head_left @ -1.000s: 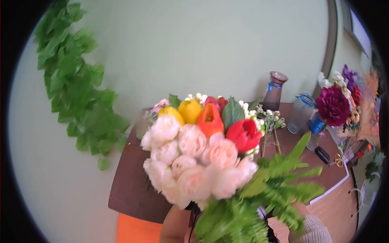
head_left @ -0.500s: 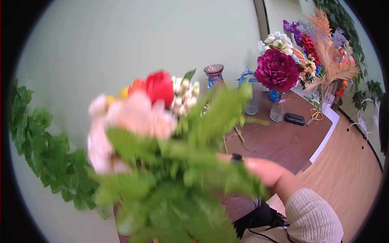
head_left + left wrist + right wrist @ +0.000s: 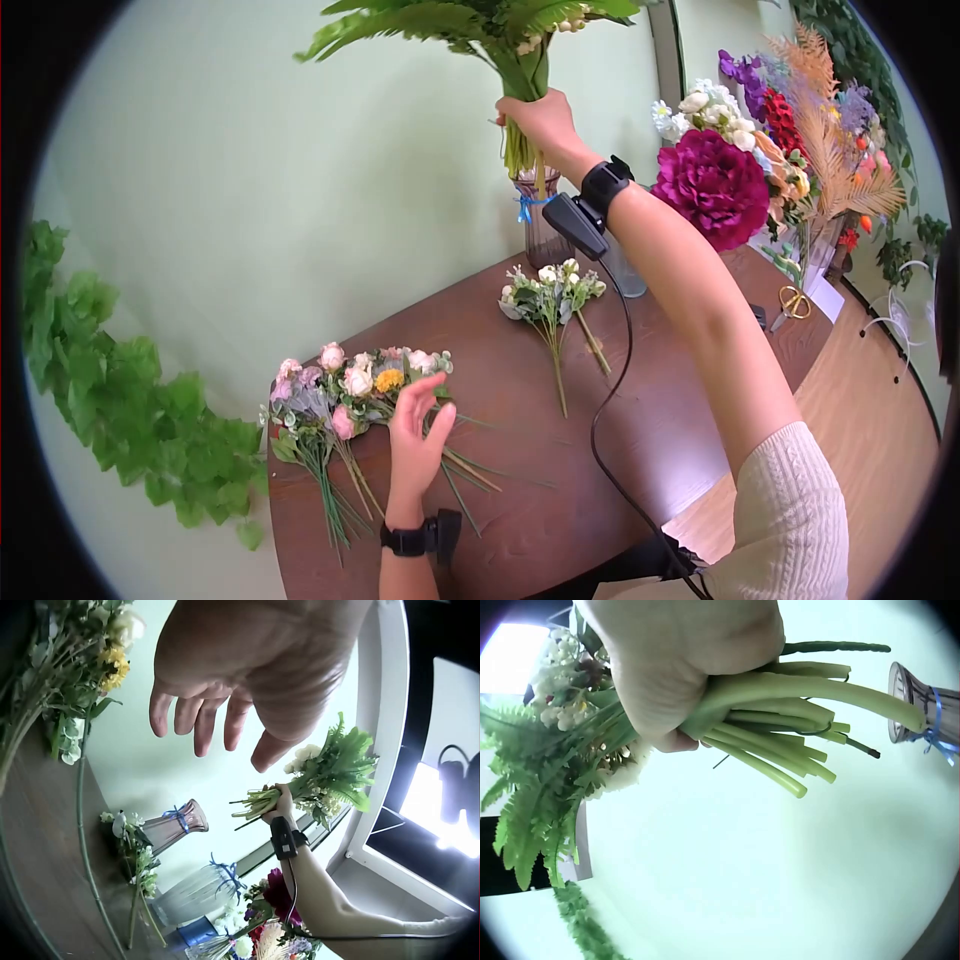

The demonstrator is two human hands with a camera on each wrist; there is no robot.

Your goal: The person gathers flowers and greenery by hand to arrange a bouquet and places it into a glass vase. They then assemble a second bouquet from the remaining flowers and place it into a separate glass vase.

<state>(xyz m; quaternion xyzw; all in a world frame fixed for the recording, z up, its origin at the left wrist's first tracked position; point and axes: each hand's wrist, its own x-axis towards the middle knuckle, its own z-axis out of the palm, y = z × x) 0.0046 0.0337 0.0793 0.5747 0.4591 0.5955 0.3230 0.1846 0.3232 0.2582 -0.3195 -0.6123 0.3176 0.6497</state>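
My right hand [image 3: 543, 118] is raised and grips a bouquet [image 3: 515, 65] by its stems. Cut stem ends [image 3: 795, 761] poke out below the fist in the right wrist view, fern leaves and white blooms spreading on the other side. In the head view these ends overlap the mouth of a purplish glass vase [image 3: 545, 242] tied with blue ribbon; the right wrist view shows a gap between them and the vase rim. Fingers extended and holding nothing, my left hand [image 3: 413, 448] hovers beside bunches of small pink, white and yellow flowers [image 3: 357, 382] on the table [image 3: 570, 520].
White-flowered sprigs [image 3: 548, 300] lie in front of the vase. A clear glass vase [image 3: 628, 275] stands to its right, partly behind my forearm. Further right are a magenta bloom [image 3: 712, 188] and gold-handled scissors [image 3: 795, 303]. A black cable [image 3: 600, 440] hangs from my right wrist.
The bouquet has gone from low in front of me up to above the purplish vase, held by the right hand. My left hand now shows apart from it, over the table at left.
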